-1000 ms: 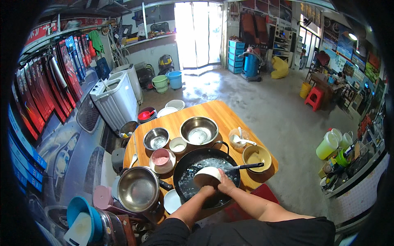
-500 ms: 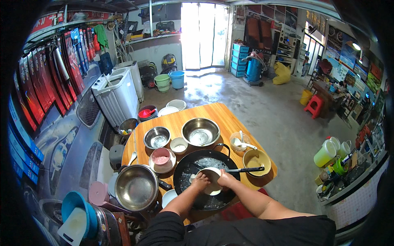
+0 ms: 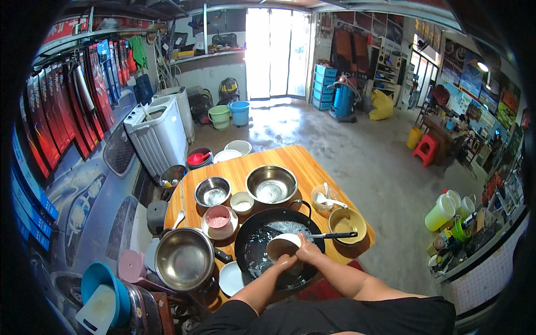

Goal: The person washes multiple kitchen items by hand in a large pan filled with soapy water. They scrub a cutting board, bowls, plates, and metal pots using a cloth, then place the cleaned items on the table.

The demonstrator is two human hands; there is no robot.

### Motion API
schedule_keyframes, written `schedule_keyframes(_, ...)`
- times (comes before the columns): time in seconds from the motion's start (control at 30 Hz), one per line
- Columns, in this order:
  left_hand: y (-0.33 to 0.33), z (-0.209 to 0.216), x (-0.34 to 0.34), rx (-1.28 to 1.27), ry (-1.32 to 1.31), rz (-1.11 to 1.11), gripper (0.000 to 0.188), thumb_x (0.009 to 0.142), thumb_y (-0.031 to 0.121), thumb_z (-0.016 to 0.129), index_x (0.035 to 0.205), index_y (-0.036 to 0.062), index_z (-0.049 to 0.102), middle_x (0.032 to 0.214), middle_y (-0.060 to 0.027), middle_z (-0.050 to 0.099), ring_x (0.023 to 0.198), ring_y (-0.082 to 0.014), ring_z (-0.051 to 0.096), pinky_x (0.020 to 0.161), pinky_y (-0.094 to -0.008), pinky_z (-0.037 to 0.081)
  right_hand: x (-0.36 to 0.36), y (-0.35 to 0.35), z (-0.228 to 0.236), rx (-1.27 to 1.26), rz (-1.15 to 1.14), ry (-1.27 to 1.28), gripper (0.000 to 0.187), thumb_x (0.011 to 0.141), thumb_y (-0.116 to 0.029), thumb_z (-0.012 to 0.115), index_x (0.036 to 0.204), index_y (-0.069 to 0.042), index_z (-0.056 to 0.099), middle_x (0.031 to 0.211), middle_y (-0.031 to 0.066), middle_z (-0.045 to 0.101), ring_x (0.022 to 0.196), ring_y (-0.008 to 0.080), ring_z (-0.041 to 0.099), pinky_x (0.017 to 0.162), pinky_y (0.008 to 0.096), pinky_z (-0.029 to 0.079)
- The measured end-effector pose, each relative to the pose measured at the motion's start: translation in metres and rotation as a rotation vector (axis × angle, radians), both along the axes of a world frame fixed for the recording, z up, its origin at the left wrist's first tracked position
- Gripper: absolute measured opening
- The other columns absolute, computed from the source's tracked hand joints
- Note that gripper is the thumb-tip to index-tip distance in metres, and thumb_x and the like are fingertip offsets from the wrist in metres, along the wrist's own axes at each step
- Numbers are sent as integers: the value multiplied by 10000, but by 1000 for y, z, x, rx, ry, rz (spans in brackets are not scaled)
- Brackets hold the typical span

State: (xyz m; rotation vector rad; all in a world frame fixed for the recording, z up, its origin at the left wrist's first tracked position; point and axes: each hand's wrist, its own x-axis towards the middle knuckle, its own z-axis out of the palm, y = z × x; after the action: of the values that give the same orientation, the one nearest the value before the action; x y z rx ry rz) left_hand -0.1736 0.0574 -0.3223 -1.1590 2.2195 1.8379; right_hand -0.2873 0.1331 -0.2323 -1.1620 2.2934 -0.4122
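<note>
A large black wok [image 3: 248, 245] holding water with pale suds or glare stands at the table's near edge. Over it a white bowl [image 3: 279, 243] is tipped with its mouth toward the left. My right hand [image 3: 307, 250] is closed on the bowl's right rim. My left hand [image 3: 287, 262] presses against the bowl's near outer side with bent fingers, partly hidden. Behind my right hand, a utensil with a black handle [image 3: 341, 235] rests across the wok's right rim; its head is out of sight.
Around the wok stand a steel pan [image 3: 184, 259], two steel basins [image 3: 272, 184], a pink bowl [image 3: 218, 216], a small cream bowl [image 3: 242, 202], a white bowl [image 3: 230, 279], a tan bowl [image 3: 347, 224] and a clear tub with white spoons [image 3: 325, 200]. A red stool [image 3: 427, 147] stands farther right.
The bowl has turned from facing up to tipping left. My left hand has moved from its left rim and inside to its near outer side. The view has shifted slightly.
</note>
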Motion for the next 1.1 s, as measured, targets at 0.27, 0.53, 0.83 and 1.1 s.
schedule_keyframes(0.27, -7, 27, 27, -1323, -220, -521, 278, 881, 258, 459, 1105, 212, 617, 1319, -86, 483, 1347, -288, 312, 1123, -510, 127, -5, 6, 22, 94, -4, 80, 707, 776, -202, 469, 1447, -75, 285, 1150, 268, 597, 1037, 427, 588, 910, 483, 448)
schedule_keyframes(0.53, -12, 35, 32, -1280, -119, 217, 1068, 694, 361, 747, 1515, 273, 69, 1479, -178, 286, 1312, -342, 344, 1009, -518, 335, -28, -1, 2, -44, 73, -122, 377, 813, -198, 479, 1146, -24, 506, 1047, 279, 623, 984, 438, 603, 868, 491, 477)
schedule_keyframes(0.83, -29, 70, 26, -670, -176, 93, 797, 691, 296, 769, 1378, 196, 378, 1091, -197, 621, 934, -404, 627, 783, -469, 504, -37, -10, 22, 230, -35, -422, 406, 778, -81, 486, 1157, 46, 559, 1098, 285, 610, 957, 399, 641, 745, 461, 542)
schedule_keyframes(1.1, -26, -16, 29, -291, 124, 202, 500, 767, 231, 720, 1219, 71, 581, 1179, -151, 626, 1067, -253, 600, 914, -346, 471, 7, 0, 13, -523, 23, -297, 786, 665, -375, 829, 1296, -72, 472, 1248, 166, 555, 1125, 256, 554, 999, 390, 425)
